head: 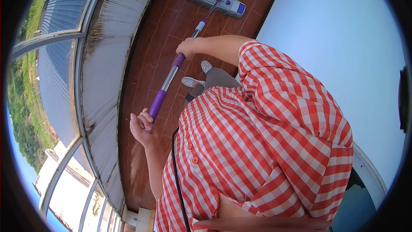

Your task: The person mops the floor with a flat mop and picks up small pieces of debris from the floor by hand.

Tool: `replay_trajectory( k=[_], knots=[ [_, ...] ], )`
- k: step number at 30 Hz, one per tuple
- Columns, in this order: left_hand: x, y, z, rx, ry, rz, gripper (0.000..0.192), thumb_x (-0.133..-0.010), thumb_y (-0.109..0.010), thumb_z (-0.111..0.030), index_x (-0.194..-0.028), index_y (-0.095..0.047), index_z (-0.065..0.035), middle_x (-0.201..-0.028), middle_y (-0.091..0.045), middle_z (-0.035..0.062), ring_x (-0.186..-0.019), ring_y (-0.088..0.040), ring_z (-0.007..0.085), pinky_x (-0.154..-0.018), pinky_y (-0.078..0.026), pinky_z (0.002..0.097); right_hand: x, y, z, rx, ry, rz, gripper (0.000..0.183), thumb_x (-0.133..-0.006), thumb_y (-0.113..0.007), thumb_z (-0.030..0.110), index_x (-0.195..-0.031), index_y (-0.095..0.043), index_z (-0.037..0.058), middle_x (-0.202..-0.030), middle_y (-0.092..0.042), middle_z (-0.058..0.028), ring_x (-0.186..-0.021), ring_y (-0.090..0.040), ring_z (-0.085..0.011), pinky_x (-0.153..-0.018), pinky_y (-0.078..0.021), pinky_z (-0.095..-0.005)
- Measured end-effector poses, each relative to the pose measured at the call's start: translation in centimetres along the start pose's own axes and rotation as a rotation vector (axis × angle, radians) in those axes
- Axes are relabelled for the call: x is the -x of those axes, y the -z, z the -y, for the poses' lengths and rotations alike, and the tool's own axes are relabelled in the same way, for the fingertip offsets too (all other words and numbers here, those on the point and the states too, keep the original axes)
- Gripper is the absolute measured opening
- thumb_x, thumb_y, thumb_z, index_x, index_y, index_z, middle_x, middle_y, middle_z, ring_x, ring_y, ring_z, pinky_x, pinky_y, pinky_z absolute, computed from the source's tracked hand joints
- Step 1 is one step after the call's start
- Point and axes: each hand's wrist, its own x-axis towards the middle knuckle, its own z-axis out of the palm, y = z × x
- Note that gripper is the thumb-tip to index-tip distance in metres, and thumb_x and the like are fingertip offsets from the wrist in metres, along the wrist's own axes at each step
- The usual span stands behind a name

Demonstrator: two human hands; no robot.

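Note:
My right hand (188, 47) is wrapped around the metal pole of a flat mop, just above its middle purple grip. My left hand (141, 127) holds the pole's near end, below the long purple grip (157, 105), with some fingers partly raised. The mop handle (169, 79) runs slanting up and away to a white and purple mop head (216, 1) with a grey fringed pad. That head lies flat on the reddish-brown tiled floor (164, 46), beyond my feet.
A stained white wall (106, 54) with framed windows (79, 71) runs along the left. On the right stands a pale wall (328, 38). My shoes (206, 66) are on the floor near the pole. A black cable (176, 170) hangs over my checked shirt.

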Motion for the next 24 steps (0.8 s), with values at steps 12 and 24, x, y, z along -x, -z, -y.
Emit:
replay_trajectory(
  k=[12,24],
  knots=[
    [-17.5,-5.2,15.4,0.085,0.268,0.361,0.048,-0.094,-0.048,-0.026,-0.048,-0.037,-0.0137,-0.044,-0.043,0.0032,-0.053,-0.048,0.0157,-0.091,-0.037,0.0341,-7.5,-2.1,-16.4,0.039,-0.506,-0.366,0.035,-0.066,-0.072,0.012,-0.099,-0.060,0.0109,-0.102,-0.062,-0.0088,-0.099,-0.059,-0.0280,-0.084,-0.0479,-0.0385],
    [-11.2,2.6,7.3,0.014,0.328,0.213,0.046,-0.095,-0.044,-0.029,-0.052,-0.038,-0.0132,-0.045,-0.036,0.0006,-0.055,-0.044,0.0141,-0.099,-0.032,0.0367,-9.2,-6.1,-5.1,-0.010,-0.230,-0.321,0.034,-0.068,-0.074,0.024,-0.097,-0.061,0.0094,-0.100,-0.060,-0.0101,-0.100,-0.056,-0.0291,-0.083,-0.0484,-0.0400]
  ],
)
